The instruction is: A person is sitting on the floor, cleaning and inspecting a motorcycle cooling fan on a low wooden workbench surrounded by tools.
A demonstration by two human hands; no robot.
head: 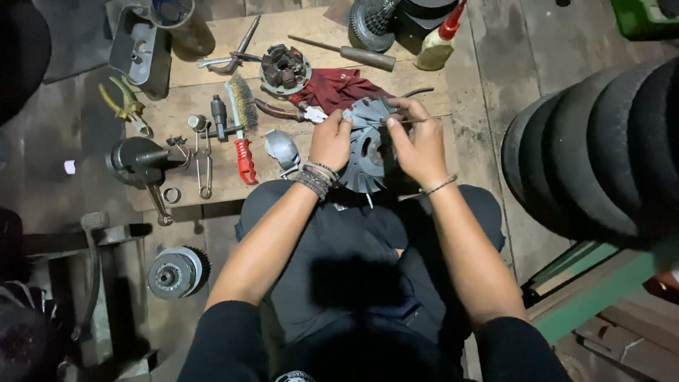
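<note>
A grey round finned metal part (368,152), like a fan-bladed pulley half, rests on edge against my knees. My left hand (331,140) grips its upper left rim. My right hand (417,141) holds its upper right side, with a thin dark tool pinched between the fingers over the fins. Both wrists wear bracelets.
A wooden board (212,78) in front carries a red-handled wire brush (242,127), pliers (283,111), a screwdriver (353,53), a coil stator (284,68), a red rag (336,88) and wrenches. A clutch part (175,271) lies at left. Stacked tyres (601,148) stand at right.
</note>
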